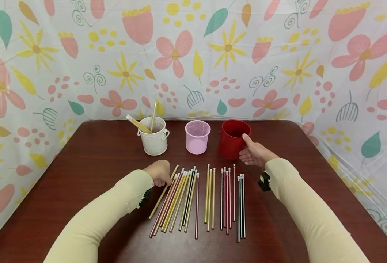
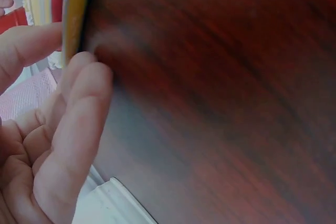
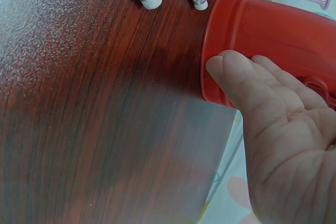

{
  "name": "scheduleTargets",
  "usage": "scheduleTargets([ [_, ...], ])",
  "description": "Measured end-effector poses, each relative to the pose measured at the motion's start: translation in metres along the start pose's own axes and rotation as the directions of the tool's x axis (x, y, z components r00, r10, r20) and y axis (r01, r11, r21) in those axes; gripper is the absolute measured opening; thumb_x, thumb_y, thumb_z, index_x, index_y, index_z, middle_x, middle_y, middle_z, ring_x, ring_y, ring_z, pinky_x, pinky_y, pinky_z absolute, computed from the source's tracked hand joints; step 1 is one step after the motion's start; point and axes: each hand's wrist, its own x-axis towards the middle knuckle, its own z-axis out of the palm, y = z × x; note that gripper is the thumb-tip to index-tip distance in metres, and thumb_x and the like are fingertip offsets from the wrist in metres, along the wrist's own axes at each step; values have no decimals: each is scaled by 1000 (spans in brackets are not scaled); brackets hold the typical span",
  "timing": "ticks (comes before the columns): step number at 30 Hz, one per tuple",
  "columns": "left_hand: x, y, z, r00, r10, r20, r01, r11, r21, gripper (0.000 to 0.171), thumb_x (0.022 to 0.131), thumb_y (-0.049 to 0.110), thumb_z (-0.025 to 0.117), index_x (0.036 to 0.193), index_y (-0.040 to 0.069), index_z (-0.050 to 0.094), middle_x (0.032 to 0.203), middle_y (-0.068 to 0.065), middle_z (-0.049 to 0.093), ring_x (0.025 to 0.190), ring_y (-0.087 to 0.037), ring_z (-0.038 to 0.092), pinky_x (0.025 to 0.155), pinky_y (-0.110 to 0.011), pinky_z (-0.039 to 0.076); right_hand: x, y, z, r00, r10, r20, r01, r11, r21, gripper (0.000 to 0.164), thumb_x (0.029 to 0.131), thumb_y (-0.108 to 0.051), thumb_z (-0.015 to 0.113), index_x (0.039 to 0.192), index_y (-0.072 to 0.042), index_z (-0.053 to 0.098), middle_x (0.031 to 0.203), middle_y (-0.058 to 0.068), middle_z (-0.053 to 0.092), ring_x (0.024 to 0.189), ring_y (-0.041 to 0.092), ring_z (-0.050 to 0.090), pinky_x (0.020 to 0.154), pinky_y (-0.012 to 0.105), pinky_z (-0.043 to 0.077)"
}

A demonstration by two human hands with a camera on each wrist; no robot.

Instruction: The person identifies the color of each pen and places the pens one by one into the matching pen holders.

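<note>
Two hands in play! The left hand (image 1: 158, 172) has its fingers pinched on a gold pencil (image 1: 159, 201), gripped near the eraser end; whether it has left the counter (image 1: 91, 160) I can't tell. Just right of those fingers, a fan of pencils (image 1: 180, 199) in gold, red and dark colours, erasers pointing away from the person. Beyond the fingers and slightly left, the white bucket (image 1: 155, 145), a few pencils leaning inside.

Over to the right hand (image 1: 257, 153): fingers stretched along the side of the red bucket (image 1: 229, 146), touching its wall low down, thumb up by the rim. Left of those fingers, well apart, sits the pink cup (image 1: 196, 142). Nearer the person than the right fingers, and to their left: a gold trio (image 1: 209, 199), a mostly red bunch (image 1: 227, 202) and a dark green set (image 1: 238, 215).
</note>
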Motion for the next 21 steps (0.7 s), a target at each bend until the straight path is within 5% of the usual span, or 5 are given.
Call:
scheduleTargets([
  [1, -21, 12, -11, 1000, 7, 9, -7, 1000, -12, 17, 84, 7, 70, 69, 0, 64, 69, -14, 66, 47, -17, 58, 49, -28, 53, 0, 0, 0, 1000, 1, 1, -1, 1000, 0, 100, 96, -67, 13, 139, 22, 30, 143, 38, 35, 133, 47, 39, 106, 44, 42],
  [3, -35, 21, -18, 1000, -5, 10, 5, 1000, -25, 16, 82, 5, 70, 68, -1, 64, 68, -13, 66, 47, -18, 58, 48, -28, 53, 1, 1, 0, 1000, 4, 3, -4, 1000, 1, 100, 96, -67, 13, 139, 21, 30, 143, 38, 35, 133, 46, 39, 105, 44, 42],
  [8, -20, 12, -11, 1000, -14, 9, 14, 998, -54, 18, 79, 3, 71, 63, 1, 64, 59, -10, 63, 45, -18, 57, 44, -27, 50, 0, 0, 0, 1000, 1, 9, -1, 1000, 2, 100, 96, -67, 12, 139, 22, 30, 143, 39, 34, 133, 47, 39, 106, 45, 42],
  [21, -26, 12, -21, 995, 77, -61, -89, 970, -226, 16, 80, 4, 68, 65, 3, 62, 57, -4, 57, 47, -12, 56, 50, -27, 56, 0, 0, -1, 1000, -3, 17, 2, 1000, 11, 100, 96, -67, 12, 139, 22, 29, 144, 39, 33, 133, 47, 38, 108, 46, 39],
])
